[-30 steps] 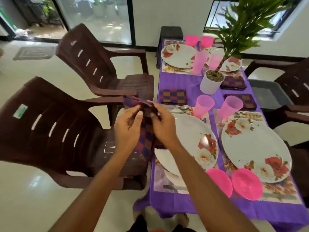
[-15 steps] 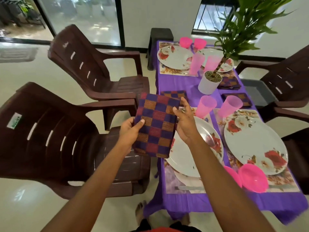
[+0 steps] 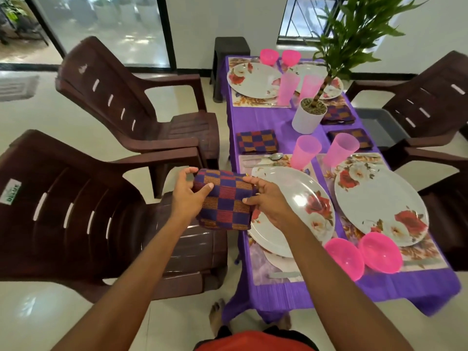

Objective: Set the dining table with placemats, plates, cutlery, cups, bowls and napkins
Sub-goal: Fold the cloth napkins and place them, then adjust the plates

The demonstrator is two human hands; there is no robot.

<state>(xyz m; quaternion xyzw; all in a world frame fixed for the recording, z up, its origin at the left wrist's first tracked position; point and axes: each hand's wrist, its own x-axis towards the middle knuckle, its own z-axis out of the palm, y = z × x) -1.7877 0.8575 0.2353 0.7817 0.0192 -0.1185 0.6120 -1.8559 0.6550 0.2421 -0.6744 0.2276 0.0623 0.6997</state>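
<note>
A checked purple, red and orange napkin [image 3: 224, 201] is folded over between my hands, in the air just left of the table's near left corner. My left hand [image 3: 188, 196] grips its left edge and my right hand [image 3: 266, 202] grips its right edge. On the purple tablecloth [image 3: 268, 120] lie several floral plates, the nearest [image 3: 296, 209] beside my right hand. Pink cups [image 3: 305, 152], pink bowls [image 3: 344, 258] and a spoon [image 3: 273, 156] are laid out. Three other folded napkins lie on the table, one [image 3: 257, 141] just beyond the near left placemat [image 3: 260, 268].
Two brown plastic chairs [image 3: 83, 211] stand at the table's left and others at its right [image 3: 425, 102]. A potted plant in a white pot [image 3: 307, 117] stands mid-table. A dark stool [image 3: 229, 62] sits at the far end. My bare feet show below.
The napkin hung open and flat between my hands half a second ago; now it is folded over into a shorter, thicker shape, and both hands have moved lower and closer to me.
</note>
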